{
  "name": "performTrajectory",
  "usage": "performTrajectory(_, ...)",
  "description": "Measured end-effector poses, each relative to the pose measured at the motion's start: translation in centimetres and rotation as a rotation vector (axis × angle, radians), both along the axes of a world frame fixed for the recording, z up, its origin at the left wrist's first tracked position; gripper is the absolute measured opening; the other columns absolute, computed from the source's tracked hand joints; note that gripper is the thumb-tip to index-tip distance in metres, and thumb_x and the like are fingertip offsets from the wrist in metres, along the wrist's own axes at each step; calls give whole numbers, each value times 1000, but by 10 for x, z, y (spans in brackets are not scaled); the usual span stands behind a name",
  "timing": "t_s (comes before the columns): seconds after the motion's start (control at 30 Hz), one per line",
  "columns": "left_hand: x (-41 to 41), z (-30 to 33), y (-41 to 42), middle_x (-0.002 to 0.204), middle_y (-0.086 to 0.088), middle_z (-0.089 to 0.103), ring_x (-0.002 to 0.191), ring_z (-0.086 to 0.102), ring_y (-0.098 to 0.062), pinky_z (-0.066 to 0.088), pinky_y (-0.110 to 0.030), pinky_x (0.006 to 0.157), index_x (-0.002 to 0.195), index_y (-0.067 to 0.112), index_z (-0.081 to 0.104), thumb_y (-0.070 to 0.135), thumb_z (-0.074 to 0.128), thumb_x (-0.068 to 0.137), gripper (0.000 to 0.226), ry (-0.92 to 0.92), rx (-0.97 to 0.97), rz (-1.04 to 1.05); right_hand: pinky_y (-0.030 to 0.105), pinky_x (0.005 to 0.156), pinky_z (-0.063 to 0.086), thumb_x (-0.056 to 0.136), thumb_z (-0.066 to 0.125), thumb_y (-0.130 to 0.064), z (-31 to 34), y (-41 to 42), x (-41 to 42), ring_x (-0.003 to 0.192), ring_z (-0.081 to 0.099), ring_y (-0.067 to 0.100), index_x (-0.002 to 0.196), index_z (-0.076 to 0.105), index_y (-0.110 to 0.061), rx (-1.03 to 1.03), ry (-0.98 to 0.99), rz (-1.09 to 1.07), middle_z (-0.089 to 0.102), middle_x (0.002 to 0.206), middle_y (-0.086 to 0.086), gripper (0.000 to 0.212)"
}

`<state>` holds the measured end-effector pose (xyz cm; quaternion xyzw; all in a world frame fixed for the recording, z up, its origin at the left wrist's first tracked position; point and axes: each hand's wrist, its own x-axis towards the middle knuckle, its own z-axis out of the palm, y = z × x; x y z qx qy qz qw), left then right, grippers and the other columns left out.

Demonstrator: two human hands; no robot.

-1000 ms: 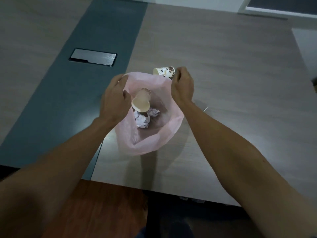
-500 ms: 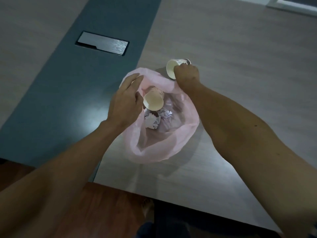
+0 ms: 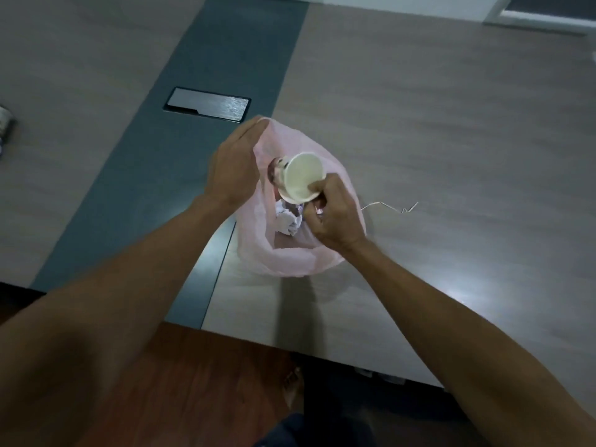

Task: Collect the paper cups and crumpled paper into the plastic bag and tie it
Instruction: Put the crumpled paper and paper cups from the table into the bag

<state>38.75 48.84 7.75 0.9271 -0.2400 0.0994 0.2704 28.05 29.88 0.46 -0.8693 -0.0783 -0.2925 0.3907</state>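
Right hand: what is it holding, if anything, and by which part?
The right hand holds a paper cup by its rim, over the open pink plastic bag.

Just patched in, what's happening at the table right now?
A person is filling a pink plastic bag that sits open on the table. The left hand holds the bag's rim open, while the right hand lowers a paper cup into its mouth. Crumpled paper already lies inside. A thin string lies on the table beside the bag, which is not yet tied.
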Motion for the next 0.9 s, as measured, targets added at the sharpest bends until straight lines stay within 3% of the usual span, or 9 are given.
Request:
performTrajectory(0.13,-7,6,7,151,-6,51,136,52,-25,40,-38,114,145,12,53,3,60,97,49,-28,66,-77,48,73,58,86,72,-1,-8,17,8,91,65,45,111,68,8,-209,142,87,66,114,26,27)
performTrajectory(0.23,-11,8,12,154,1,48,137,51,-21,45,-41,110,147,19,50,2,60,96,55,-43,141,-79,41,76,54,94,62,-13,2,26,29,101,61,40,147,52,-16,-442,480,148,53,141,19,54)
performTrajectory(0.3,-13,9,16,155,2,46,139,48,-20,44,-41,111,148,19,49,3,60,95,58,-24,153,-69,38,69,49,93,57,-24,9,26,32,94,63,37,141,51,-25,-512,500,91,60,132,12,48)
performTrajectory(0.43,-15,8,24,157,-1,43,141,46,-23,41,-40,114,151,16,44,-6,54,93,63,18,172,-19,37,58,41,85,55,-25,15,10,20,73,60,36,109,49,-15,-349,193,-174,63,99,13,26)
performTrajectory(0.5,-18,7,27,158,-3,42,140,46,-25,41,-44,114,152,16,43,0,53,97,58,35,174,-5,46,82,50,86,60,-31,5,-6,18,102,57,37,127,46,-11,-276,260,-355,57,119,17,48)
performTrajectory(0.63,-27,6,35,166,4,25,144,39,-26,41,-48,111,158,19,30,32,55,101,63,100,207,7,56,111,31,87,64,-51,-17,-30,10,143,32,37,155,19,-19,-85,693,-529,31,158,19,87)
performTrajectory(0.7,-29,5,38,168,8,14,142,41,-28,44,-49,105,161,21,20,31,58,99,73,127,268,8,47,98,43,97,58,-39,-22,-37,10,129,50,39,141,42,-12,52,730,-454,52,140,21,54)
performTrajectory(0.77,-30,3,39,169,11,8,134,48,-31,50,-49,95,162,22,14,13,56,96,78,144,288,11,37,73,40,103,48,-26,-18,-39,10,101,63,40,103,58,-7,152,685,-388,67,108,22,21)
performTrajectory(0.9,-30,8,29,169,5,10,137,46,-34,51,-47,94,162,17,15,-10,48,88,85,84,206,-29,33,66,31,104,46,-19,10,-50,7,86,61,36,86,53,-13,255,545,-408,67,92,21,21)
